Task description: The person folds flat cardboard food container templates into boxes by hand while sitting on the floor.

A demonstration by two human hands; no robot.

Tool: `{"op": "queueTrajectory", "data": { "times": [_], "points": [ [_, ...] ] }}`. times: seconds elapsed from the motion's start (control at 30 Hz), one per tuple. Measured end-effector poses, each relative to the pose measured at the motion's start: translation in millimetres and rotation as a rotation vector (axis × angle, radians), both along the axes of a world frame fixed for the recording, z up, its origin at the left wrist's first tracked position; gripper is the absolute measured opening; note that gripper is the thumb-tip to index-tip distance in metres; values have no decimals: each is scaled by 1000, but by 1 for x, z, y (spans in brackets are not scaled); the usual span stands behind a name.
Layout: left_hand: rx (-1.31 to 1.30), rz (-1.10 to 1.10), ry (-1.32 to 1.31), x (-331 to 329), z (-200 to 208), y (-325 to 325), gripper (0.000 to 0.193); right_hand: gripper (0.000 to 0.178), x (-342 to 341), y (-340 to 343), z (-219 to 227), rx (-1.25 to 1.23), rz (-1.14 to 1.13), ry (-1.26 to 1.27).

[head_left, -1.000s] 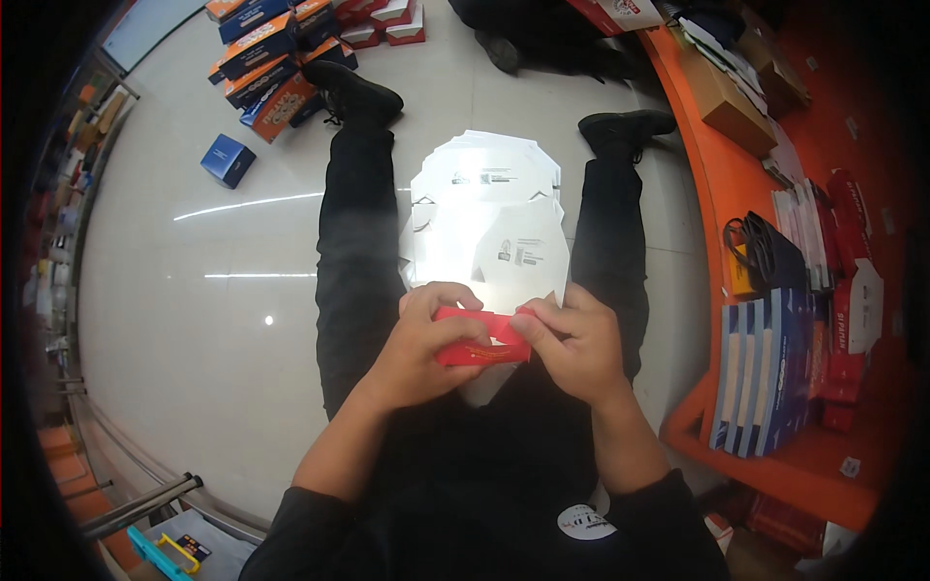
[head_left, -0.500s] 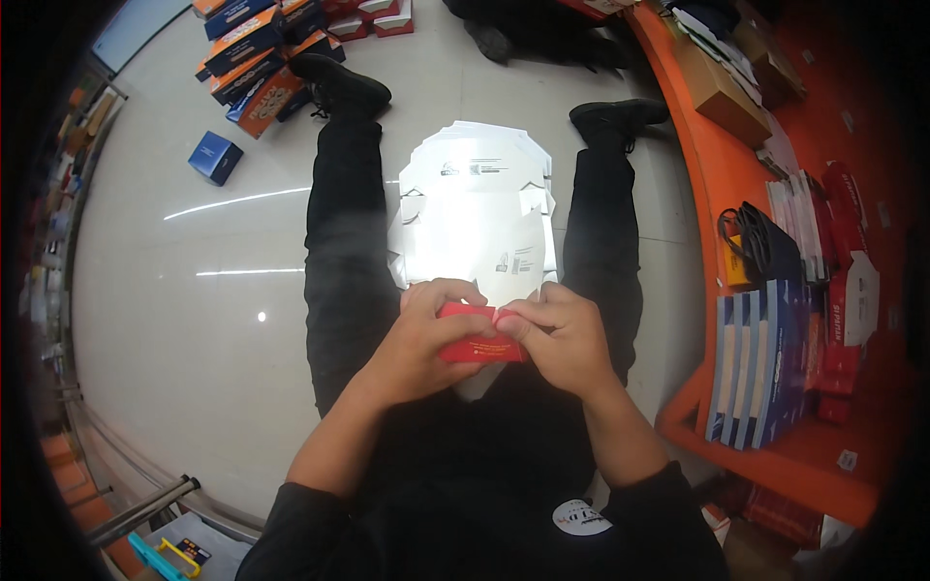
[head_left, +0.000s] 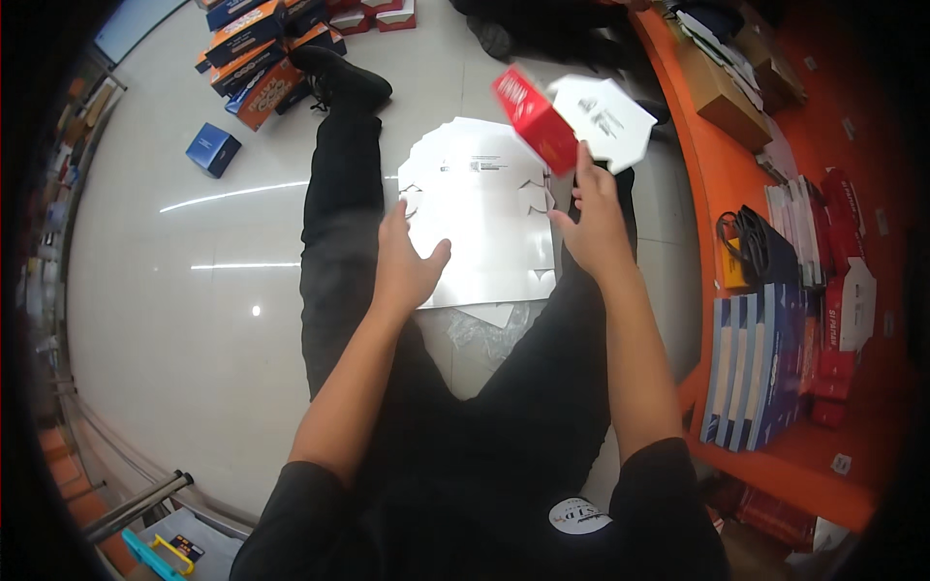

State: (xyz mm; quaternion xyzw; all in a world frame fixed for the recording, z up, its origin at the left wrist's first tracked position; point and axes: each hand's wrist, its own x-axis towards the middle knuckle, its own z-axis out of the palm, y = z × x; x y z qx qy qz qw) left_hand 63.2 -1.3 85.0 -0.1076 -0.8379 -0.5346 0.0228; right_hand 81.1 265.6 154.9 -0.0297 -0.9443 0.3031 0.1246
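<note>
Head view looks down on a person seated on a pale floor, legs in black trousers stretched forward. Flat white card blanks lie stacked between the legs, and everything else sits relative to that stack. Left hand hovers at the stack's left edge, fingers spread wide, palm down, holding nothing; whether it touches the top sheet cannot be told. Right hand is raised at the stack's right edge, fingers reaching up toward a red box with a white unfolded flap, blurred, tilted above the stack's far right corner. Fingertips look at or just below the box's lower edge; whether they grip it cannot be told. Crumpled clear wrap lies at the stack's near edge. Left of the stack, well apart, sits a blue box, and beyond it a heap of orange and blue boxes. Right of the stack runs an orange shelf bearing blue folded cartons and red ones.
</note>
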Motion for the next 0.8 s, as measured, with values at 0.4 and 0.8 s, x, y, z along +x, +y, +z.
{"op": "queueTrajectory", "data": {
  "times": [0.4,0.8],
  "points": [
    [-426,152,-454,10,-68,16,91,57,-5,-36,-129,168,-350,-675],
    [-675,-267,-221,16,-99,45,77,46,6,-77,-160,152,-251,-346]
  ]
}}
